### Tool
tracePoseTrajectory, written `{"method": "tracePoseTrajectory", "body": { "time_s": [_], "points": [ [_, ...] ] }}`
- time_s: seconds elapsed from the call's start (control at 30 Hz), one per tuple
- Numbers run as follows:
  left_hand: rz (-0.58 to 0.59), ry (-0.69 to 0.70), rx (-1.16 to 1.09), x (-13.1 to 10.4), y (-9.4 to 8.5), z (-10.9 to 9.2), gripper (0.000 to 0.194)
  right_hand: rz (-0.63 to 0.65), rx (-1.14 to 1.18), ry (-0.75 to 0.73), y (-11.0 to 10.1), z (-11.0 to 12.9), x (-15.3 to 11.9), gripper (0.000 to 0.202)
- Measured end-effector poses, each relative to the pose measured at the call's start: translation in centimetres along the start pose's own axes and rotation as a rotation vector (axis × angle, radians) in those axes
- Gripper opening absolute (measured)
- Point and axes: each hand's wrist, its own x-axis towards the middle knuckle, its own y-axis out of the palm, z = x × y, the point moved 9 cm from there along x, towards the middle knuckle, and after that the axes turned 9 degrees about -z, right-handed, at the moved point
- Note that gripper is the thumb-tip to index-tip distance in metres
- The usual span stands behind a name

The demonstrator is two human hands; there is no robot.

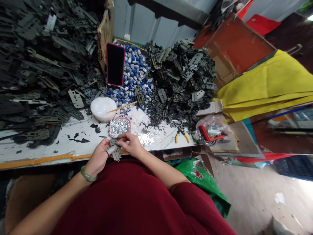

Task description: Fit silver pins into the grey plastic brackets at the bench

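Observation:
A grey-green slotted plastic part [117, 154] is held in front of my body, near the table's front edge. My left hand [99, 156] is closed round its left side, with a pale speckled band or cylinder [111, 149] lying across it; I cannot tell what that is. At the part's upper end my right hand [131, 144] pinches, and any small piece between those fingertips is hidden. Just beyond the hands sits a pink-rimmed tray [120, 126] of small shiny metal pins. A white bowl [103, 109] stands behind it, a thin wooden stick [122, 106] leaning at its rim.
Dark plastic parts are heaped at left [49, 62] and right [182, 75]. Between them lie many blue-and-grey small pieces [137, 71] and an upright phone [115, 64]. Yellow-handled pliers [182, 134] and loose pins [150, 137] lie on the white table [66, 145].

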Motion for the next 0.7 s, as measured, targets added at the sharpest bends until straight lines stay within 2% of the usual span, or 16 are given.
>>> {"method": "tracePoseTrajectory", "body": {
  "time_s": [0.1,0.23,0.3,0.43,0.57,0.63,0.7],
  "points": [
    [-0.008,-0.019,-0.001,0.3,-0.3,0.4,0.028,-0.039,-0.141,0.033,-3.4,-2.1,0.3,0.012],
    [-0.008,-0.012,0.013,0.6,-0.2,0.5,0.027,-0.141,-0.640,0.180,-10.0,-6.2,0.0,0.011],
    [0.007,-0.017,0.008,0.7,0.2,0.7,0.027,-0.139,-0.808,0.259,-11.9,-8.0,-0.4,0.013],
    [0.033,-0.022,0.002,0.7,0.9,0.7,0.028,-0.095,-0.904,0.296,-12.4,-9.6,-0.6,0.015],
    [0.021,-0.031,0.022,0.6,1.1,0.8,0.030,-0.122,-0.882,0.275,-12.1,-9.5,-0.2,0.014],
    [0.023,-0.032,0.040,0.6,1.3,0.9,0.031,-0.164,-0.788,0.276,-11.7,-8.9,-0.1,0.012],
    [0.038,-0.024,0.059,0.5,1.6,1.0,0.031,-0.164,-0.575,0.248,-10.1,-7.5,0.0,0.013]
  ]
}}
